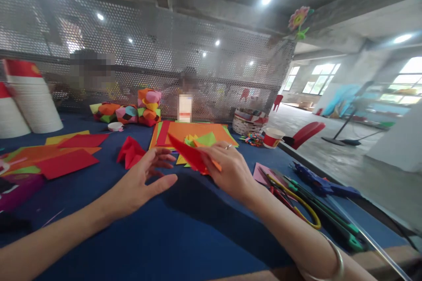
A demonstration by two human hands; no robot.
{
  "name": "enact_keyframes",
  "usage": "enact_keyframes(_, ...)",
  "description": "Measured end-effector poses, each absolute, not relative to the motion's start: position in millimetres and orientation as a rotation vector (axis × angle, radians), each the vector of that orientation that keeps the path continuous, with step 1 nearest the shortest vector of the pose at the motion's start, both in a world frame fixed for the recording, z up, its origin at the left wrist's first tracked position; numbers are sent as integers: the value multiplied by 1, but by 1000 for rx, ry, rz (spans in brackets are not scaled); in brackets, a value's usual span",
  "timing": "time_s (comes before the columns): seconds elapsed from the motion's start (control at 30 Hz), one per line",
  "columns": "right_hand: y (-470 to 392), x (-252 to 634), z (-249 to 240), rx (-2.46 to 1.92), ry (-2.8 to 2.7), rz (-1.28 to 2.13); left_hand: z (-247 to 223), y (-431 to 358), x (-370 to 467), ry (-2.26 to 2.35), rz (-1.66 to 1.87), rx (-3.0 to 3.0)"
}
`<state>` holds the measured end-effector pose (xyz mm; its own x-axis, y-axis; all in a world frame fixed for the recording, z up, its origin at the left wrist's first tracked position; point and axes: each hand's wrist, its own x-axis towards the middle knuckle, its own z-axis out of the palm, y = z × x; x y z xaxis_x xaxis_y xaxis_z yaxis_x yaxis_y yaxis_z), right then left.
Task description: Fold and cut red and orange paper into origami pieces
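Observation:
My right hand (231,171) grips a folded piece of red paper (188,153) between thumb and fingers, above the dark blue table cover (138,237). To the left of it, my left hand (147,180) hangs with thumb and fingers apart, holding nothing. Just beyond my left hand a folded red paper shape (129,151) rests on the cover. Behind the held paper lies a stack of orange and other coloured sheets (217,131), with small green and yellow folded pieces (206,139) on top; my right hand partly hides them.
Coloured sheets (70,162) and stacked paper cups (34,101) are at left. Folded paper balls (149,107) sit by a perforated metal screen (211,66). At right are a woven basket (249,120), a paper cup (273,137), scissors (296,204) and a blue glue gun (319,182).

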<state>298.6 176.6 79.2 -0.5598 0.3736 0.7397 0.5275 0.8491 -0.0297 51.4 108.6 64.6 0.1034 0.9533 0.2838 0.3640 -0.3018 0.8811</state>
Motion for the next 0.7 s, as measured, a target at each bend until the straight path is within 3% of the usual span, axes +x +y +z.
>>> enact_keyframes(0.23, 139, 267, 64, -474, -2289, -174, 71, 93, 61, 1052, 1155, 1104)
enact_keyframes(0.57, 139, 270, 60, -835, -2225, 316, 74, 101, 51, 943, 1055, 969)
enact_keyframes(0.7, 143, 274, 57, -787, -2339, 134, 72, 103, 50, 990, 1046, 945)
